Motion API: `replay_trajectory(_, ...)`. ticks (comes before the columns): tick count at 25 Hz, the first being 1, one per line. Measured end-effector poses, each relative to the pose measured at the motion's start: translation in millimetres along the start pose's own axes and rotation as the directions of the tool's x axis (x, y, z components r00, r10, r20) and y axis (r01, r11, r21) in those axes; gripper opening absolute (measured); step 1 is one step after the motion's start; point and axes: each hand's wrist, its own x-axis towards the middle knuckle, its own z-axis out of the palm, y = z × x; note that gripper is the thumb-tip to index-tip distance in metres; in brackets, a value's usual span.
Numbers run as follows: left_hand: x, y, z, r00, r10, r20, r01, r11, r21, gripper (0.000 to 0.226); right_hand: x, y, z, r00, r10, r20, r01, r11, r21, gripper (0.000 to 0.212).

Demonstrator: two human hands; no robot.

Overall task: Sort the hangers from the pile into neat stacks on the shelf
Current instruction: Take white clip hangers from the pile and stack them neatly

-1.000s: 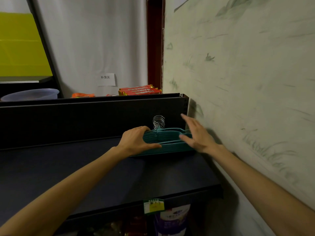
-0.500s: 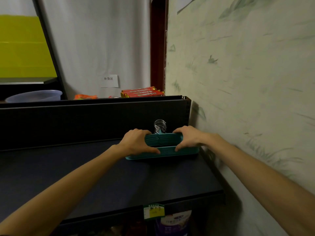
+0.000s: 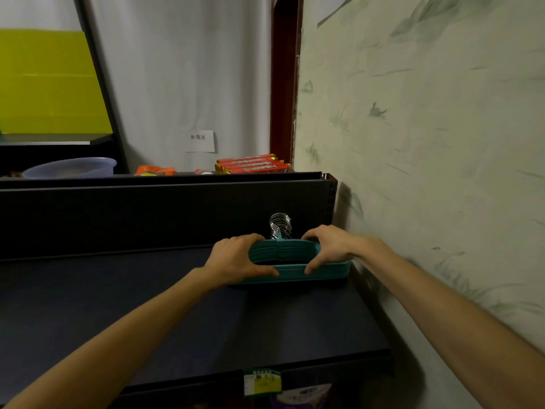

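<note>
A stack of teal hangers (image 3: 290,262) lies flat on the dark shelf (image 3: 147,305), in its back right corner by the wall. Their metal hooks (image 3: 280,225) stand bunched together against the shelf's back panel. My left hand (image 3: 239,259) grips the stack's left side, thumb along the front bar and fingers over the top. My right hand (image 3: 330,246) grips the right side in the same way. Both hands are closed around the stack.
The green patterned wall (image 3: 427,172) runs close along the shelf's right edge. Behind the black back panel (image 3: 147,214) sit red snack packs (image 3: 250,165) and a bluish plastic bowl (image 3: 70,168). A price tag (image 3: 262,383) hangs on the shelf's front lip.
My right hand went from resting flat and open on the stack's right end to gripping it. The stack is now squared up, and the view has shifted slightly.
</note>
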Motion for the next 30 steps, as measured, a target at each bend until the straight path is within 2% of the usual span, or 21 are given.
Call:
replay_trajectory(2,-6.5,-1.9,-2.1,0.999,0.022,0.026,-0.022,1.000,0.010,0.100,-5.6,-4.1,1.8,0.999,0.048,0.017,-0.048,0.999,0.003,0.110)
replay_trajectory(3,-12.1,-6.5,-5.3,1.000,0.015,0.027,-0.014,1.000,-0.025,0.103,-9.5,-8.0,4.3,0.997,0.069,-0.023,-0.069,0.998,-0.005,0.120)
replay_trajectory(5,-30.8,-30.9,-15.7,0.998,-0.045,-0.050,0.039,0.994,-0.103,0.100,-15.7,-28.1,10.7,0.975,0.081,-0.208,-0.084,0.996,-0.002,0.126)
replay_trajectory(9,-108.0,-127.8,-39.7,0.969,-0.180,-0.171,0.189,0.981,0.038,0.088,-4.7,-131.9,42.6,0.815,-0.051,-0.578,0.084,0.996,0.029,0.093)
replay_trajectory(12,-205.7,-226.0,-81.5,0.962,-0.220,-0.159,0.246,0.955,0.165,0.085,25.4,-260.7,86.9,0.691,-0.102,-0.716,0.232,0.969,0.086,0.080)
replay_trajectory(14,-280.8,-294.3,-111.9,0.972,-0.178,-0.154,0.221,0.917,0.332,0.084,46.1,-353.8,124.1,0.684,-0.041,-0.729,0.326,0.910,0.255,0.078)
replay_trajectory(16,-360.1,-359.5,-139.6,0.941,-0.239,-0.238,0.318,0.866,0.387,0.074,63.4,-454.3,164.2,0.715,-0.004,-0.699,0.403,0.819,0.408,0.078)
replay_trajectory(19,-458.9,-433.9,-181.5,0.786,-0.503,-0.359,0.607,0.739,0.294,0.064,82.4,-582.8,207.4,0.781,-0.010,-0.625,0.449,0.705,0.550,0.079)
replay_trajectory(21,-513.7,-484.6,-205.4,0.696,-0.585,-0.417,0.712,0.636,0.296,0.066,97.4,-657.4,222.7,0.805,-0.108,-0.583,0.486,0.683,0.545,0.080)
replay_trajectory(23,-555.2,-528.2,-225.8,0.595,-0.700,-0.394,0.803,0.540,0.253,0.065,116.8,-717.2,230.8,0.807,-0.188,-0.559,0.507,0.705,0.496,0.079)
replay_trajectory(25,-587.3,-569.6,-236.9,0.497,-0.783,-0.375,0.866,0.478,0.149,0.062,140.1,-766.7,240.8,0.794,-0.272,-0.544,0.535,0.737,0.413,0.078)
replay_trajectory(26,-598.4,-588.7,-239.6,0.471,-0.800,-0.372,0.878,0.466,0.110,0.061,150.3,-789.0,245.5,0.781,-0.334,-0.528,0.559,0.752,0.351,0.077)
replay_trajectory(28,-605.9,-627.2,-247.3,0.498,-0.788,-0.362,0.862,0.497,0.104,0.059,176.2,-832.2,250.9,0.740,-0.477,-0.474,0.618,0.760,0.201,0.076)
replay_trajectory(30,-597.2,-667.0,-256.6,0.576,-0.734,-0.361,0.811,0.568,0.138,0.060,207.5,-872.7,255.8,0.680,-0.587,-0.439,0.673,0.738,0.055,0.075)
